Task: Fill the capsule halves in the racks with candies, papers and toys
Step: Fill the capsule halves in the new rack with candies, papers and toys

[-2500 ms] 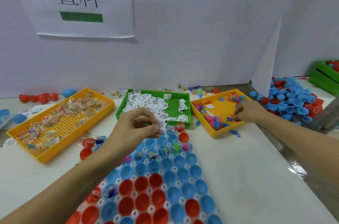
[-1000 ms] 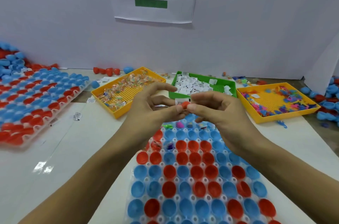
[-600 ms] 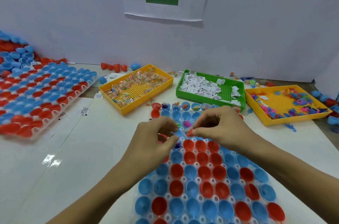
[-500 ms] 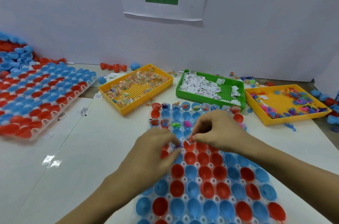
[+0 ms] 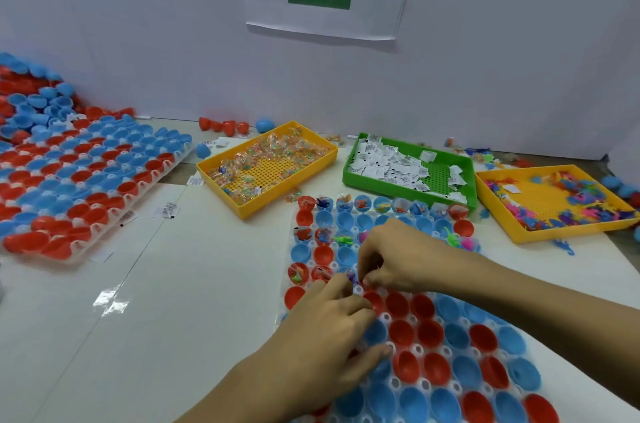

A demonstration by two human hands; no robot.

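A clear rack (image 5: 419,350) of red and blue capsule halves lies in front of me. Its far rows hold candies, papers and toys, while the near halves (image 5: 401,332) look empty. Both hands meet over a middle row. My right hand (image 5: 405,260) reaches down with curled fingers and pinches a small purple toy (image 5: 351,277) at a capsule. My left hand (image 5: 322,329) hovers just below it, fingers curled round paper slips that are mostly hidden, its tips next to the toy.
Behind the rack stand a yellow candy tray (image 5: 218,188), a green tray (image 5: 398,192) of paper slips and a yellow toy tray (image 5: 543,201). A second rack (image 5: 86,187) lies at the left, with loose capsule halves (image 5: 31,93) piled behind it. A white wall closes the back.
My hands left the paper and toy trays, met in the air above the rack, then sank to its middle rows. Their fingertips are now down at a capsule.
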